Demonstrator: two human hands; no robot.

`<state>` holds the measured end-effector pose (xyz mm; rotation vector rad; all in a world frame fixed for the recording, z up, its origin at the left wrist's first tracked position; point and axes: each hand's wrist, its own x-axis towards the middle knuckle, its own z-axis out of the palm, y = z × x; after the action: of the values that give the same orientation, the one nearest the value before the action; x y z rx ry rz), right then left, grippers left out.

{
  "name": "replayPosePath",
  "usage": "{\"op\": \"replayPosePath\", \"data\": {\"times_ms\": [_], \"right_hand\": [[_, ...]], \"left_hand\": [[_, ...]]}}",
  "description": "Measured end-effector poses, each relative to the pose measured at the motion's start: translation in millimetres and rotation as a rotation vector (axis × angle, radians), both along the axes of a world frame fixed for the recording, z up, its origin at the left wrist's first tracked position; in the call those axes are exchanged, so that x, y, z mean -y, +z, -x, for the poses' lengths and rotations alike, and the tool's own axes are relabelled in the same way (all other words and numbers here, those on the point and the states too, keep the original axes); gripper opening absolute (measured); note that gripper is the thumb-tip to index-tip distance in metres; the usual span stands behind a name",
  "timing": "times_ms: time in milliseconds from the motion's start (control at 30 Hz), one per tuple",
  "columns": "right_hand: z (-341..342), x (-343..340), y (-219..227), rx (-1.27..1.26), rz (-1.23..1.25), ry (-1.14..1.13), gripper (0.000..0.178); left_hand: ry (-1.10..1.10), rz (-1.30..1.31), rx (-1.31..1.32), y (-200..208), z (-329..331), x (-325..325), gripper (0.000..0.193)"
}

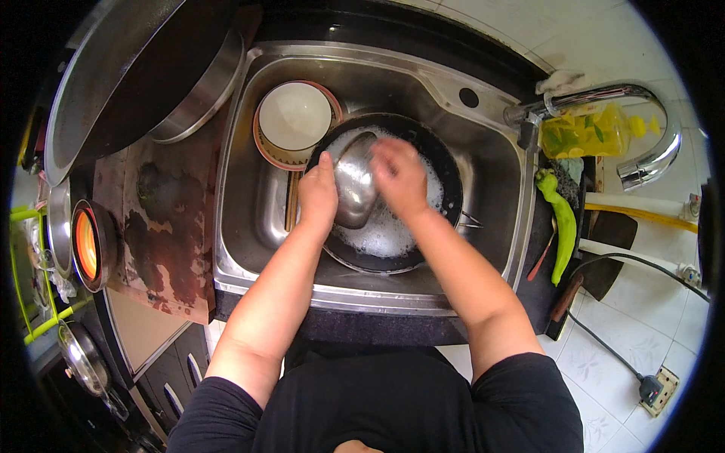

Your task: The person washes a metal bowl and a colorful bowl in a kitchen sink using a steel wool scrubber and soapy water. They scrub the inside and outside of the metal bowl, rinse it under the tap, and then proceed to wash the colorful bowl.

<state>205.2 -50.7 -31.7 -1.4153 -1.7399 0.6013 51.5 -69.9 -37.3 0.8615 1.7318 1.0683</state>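
Observation:
A steel bowl [356,181] is tilted on its side above a dark frying pan [450,177] of soapy water in the sink. My left hand [319,192] grips the bowl's left edge, thumb pointing up along it. Against the bowl's right side is my right hand [400,174], its fingers smeared by motion; whether it holds anything cannot be made out. White foam [377,243] covers the water in the pan. To the left of the pan, a white bowl [298,115] rests on a red-rimmed dish [269,149], with chopsticks [291,198] below them.
The steel sink [253,278] has a chrome faucet [651,161] on its right. A yellow liquid bottle [585,132], a long green pepper [559,219] and a cleaver [606,257] lie beyond that rim. On the left, a large wok [143,83] stands over a stained board [162,226].

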Motion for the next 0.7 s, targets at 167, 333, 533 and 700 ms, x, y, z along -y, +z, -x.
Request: {"op": "replayPosePath", "data": {"times_ms": [167,333,533,700], "right_hand": [[-19.4,-4.7,-61.3,-0.602,0.529,-0.339,0.03],[35.8,34.8,6.4,0.092,-0.11,0.198,0.023],[-15.8,-16.4,-51.7,-0.049,0.173,-0.026,0.028],[-56.3,27.1,-110.5,0.538,0.407,-0.014,0.029]], "left_hand": [[0.207,0.171,0.289,16.5,-6.7,-7.9,0.052],[0.34,0.199,0.567,-7.0,3.6,-4.2,0.049],[0.4,0.363,0.599,-14.2,1.2,-9.3,0.052],[0.354,0.287,0.681,-20.5,4.6,-11.0,0.053]]}}
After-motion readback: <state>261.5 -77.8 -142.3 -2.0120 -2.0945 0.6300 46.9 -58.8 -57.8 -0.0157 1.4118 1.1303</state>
